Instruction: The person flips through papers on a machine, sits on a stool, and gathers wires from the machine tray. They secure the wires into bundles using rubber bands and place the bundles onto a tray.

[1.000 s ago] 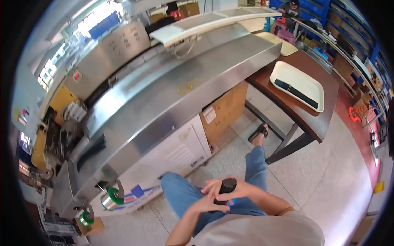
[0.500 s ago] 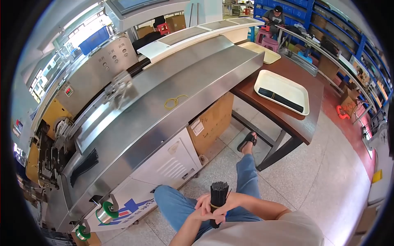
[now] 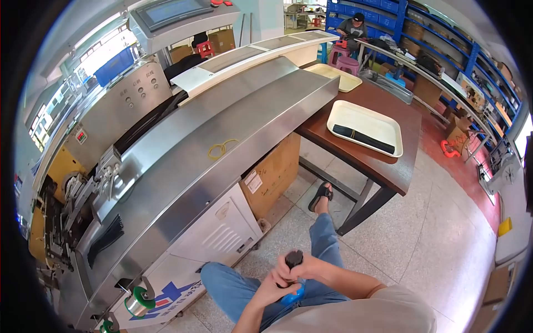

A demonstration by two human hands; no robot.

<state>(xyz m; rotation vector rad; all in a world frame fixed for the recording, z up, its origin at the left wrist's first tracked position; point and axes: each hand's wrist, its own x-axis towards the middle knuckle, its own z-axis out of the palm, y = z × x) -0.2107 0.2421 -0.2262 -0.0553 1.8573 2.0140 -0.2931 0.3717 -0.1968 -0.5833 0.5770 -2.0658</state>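
Observation:
Over my lap, both hands are wrapped around an upright bundle of thin black wires (image 3: 294, 257), whose cut ends show at the top. My left hand (image 3: 271, 285) grips it from the left and lower down. Fingers of my right hand (image 3: 305, 267) close round the upper part. My hands cover most of the bundle's length. Just below them shows a rounded bright blue thing (image 3: 292, 295), mostly hidden, whose kind I cannot tell.
A steel machine bed (image 3: 189, 145) runs along the left, with yellow rubber bands (image 3: 221, 149) and loose black wires (image 3: 105, 241) on it. On the brown table (image 3: 383, 166), a cream tray (image 3: 363, 114) holds a banded black bundle (image 3: 363, 139). A person (image 3: 352, 26) sits far back.
My hands have closed higher round the bundle, so less of it shows and its yellow band is hidden. The blue thing has come into sight. The machine's carriage has moved down-left; my view has shifted.

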